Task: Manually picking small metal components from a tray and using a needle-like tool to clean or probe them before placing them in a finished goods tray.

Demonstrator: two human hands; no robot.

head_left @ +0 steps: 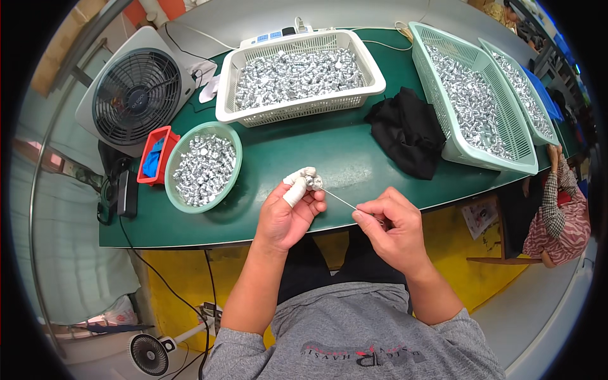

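My left hand [288,212], with white coverings on its thumb and forefinger, pinches small silvery metal parts [310,182] above the front of the green table. Between the fingers of my right hand [394,227] is a thin metal rod [339,198]. Its far end reaches the metal parts in my left hand; whether it goes into one is too small to tell. A round green basket [235,166] full of similar silvery parts stands to the left of my left hand.
On the green table [278,140] stand a white basket [221,104] and a pale green basket [453,149], both full of metal parts. Black cloth [408,130], a red bin [168,152] and a box fan [136,95] also lie about. Another person [560,215] sits at the right.
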